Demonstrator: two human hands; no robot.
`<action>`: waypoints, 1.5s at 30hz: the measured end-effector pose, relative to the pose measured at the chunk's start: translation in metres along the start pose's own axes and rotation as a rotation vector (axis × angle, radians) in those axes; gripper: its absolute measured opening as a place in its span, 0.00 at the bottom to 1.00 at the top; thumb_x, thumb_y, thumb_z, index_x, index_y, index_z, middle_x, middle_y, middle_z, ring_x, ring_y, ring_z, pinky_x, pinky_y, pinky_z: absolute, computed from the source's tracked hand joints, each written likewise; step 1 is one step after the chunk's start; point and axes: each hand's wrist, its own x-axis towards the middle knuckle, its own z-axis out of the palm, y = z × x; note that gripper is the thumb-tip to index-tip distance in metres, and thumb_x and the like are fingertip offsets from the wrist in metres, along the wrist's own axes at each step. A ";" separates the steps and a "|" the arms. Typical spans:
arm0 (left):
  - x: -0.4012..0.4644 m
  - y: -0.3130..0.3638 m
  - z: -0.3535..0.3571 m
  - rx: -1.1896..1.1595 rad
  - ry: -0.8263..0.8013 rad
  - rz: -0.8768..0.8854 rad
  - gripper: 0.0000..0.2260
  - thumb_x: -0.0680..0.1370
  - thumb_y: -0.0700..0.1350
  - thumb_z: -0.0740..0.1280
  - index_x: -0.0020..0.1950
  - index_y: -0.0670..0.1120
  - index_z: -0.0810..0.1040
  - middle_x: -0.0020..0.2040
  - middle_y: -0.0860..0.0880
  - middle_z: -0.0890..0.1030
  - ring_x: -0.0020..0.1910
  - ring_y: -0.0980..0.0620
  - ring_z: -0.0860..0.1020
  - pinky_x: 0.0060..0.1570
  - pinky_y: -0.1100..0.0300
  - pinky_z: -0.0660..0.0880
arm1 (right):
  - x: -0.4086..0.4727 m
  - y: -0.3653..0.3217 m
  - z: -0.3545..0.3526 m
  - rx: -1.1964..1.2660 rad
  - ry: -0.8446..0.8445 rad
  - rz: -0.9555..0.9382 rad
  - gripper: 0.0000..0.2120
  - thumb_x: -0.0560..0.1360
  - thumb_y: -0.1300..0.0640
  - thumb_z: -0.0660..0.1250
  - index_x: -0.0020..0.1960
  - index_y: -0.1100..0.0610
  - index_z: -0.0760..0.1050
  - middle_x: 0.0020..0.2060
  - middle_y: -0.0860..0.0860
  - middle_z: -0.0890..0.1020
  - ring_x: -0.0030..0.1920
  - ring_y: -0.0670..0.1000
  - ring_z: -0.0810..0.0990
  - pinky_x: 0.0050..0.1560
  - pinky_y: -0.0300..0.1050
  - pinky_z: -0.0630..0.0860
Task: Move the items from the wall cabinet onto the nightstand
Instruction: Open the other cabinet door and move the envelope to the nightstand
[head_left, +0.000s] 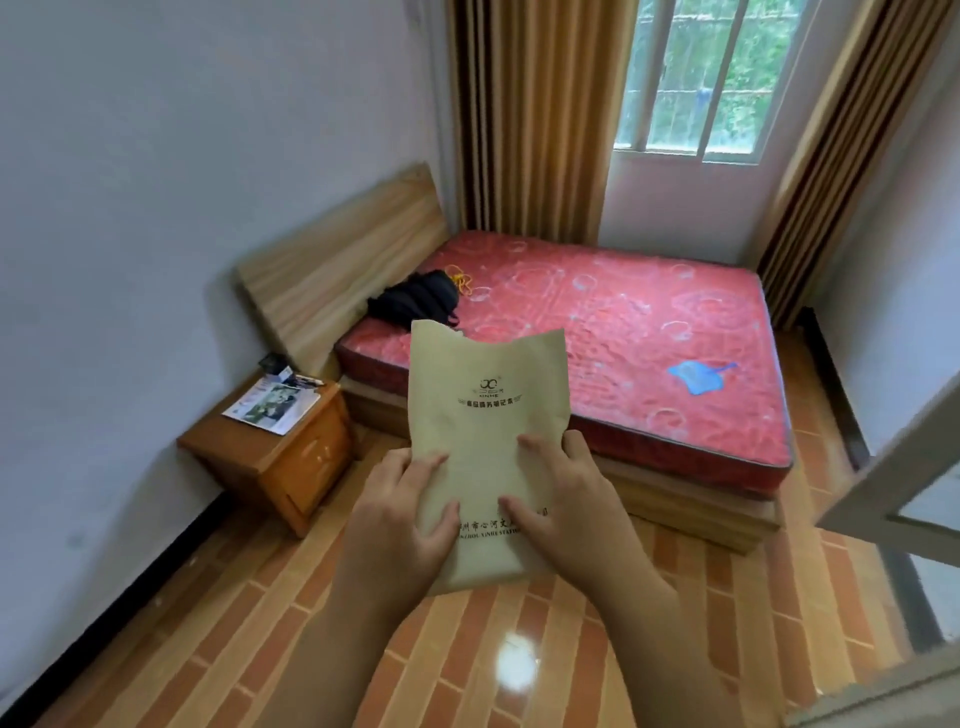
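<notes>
A tan paper-covered notebook (483, 415) with printed characters is held upright in front of me, its top edge torn. My left hand (400, 519) grips its lower left edge, thumb on the cover. My right hand (561, 499) grips the lower right edge, thumb and a finger on the front. The wooden nightstand (306, 467) stands at the left against the wall, beside the bed. On its top lie a printed sheet (272, 402) and a small dark box (278, 364).
A bed with a red patterned mattress (623, 332) fills the middle. A black bag (415, 301) and a blue fan (698, 376) lie on it. An open cabinet door (898, 478) juts in at the right. Brick-pattern floor lies between me and the nightstand.
</notes>
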 end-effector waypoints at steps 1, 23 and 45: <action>0.005 -0.009 -0.003 0.008 0.012 -0.018 0.21 0.75 0.50 0.70 0.69 0.51 0.75 0.59 0.53 0.73 0.57 0.53 0.73 0.58 0.57 0.75 | 0.011 -0.004 0.011 0.007 -0.020 -0.018 0.30 0.73 0.44 0.74 0.72 0.44 0.68 0.57 0.45 0.67 0.50 0.55 0.80 0.49 0.53 0.79; 0.180 -0.321 -0.108 0.017 0.105 -0.142 0.18 0.77 0.46 0.72 0.67 0.53 0.78 0.56 0.55 0.74 0.57 0.55 0.73 0.55 0.57 0.76 | 0.286 -0.147 0.226 -0.010 -0.219 -0.099 0.27 0.76 0.43 0.72 0.72 0.42 0.68 0.62 0.42 0.68 0.54 0.50 0.78 0.54 0.51 0.80; 0.323 -0.486 -0.110 0.118 0.275 -0.461 0.16 0.77 0.44 0.72 0.65 0.51 0.79 0.53 0.57 0.75 0.56 0.54 0.76 0.53 0.57 0.76 | 0.552 -0.176 0.388 0.039 -0.517 -0.345 0.24 0.75 0.46 0.70 0.70 0.43 0.70 0.54 0.42 0.68 0.48 0.49 0.78 0.50 0.54 0.80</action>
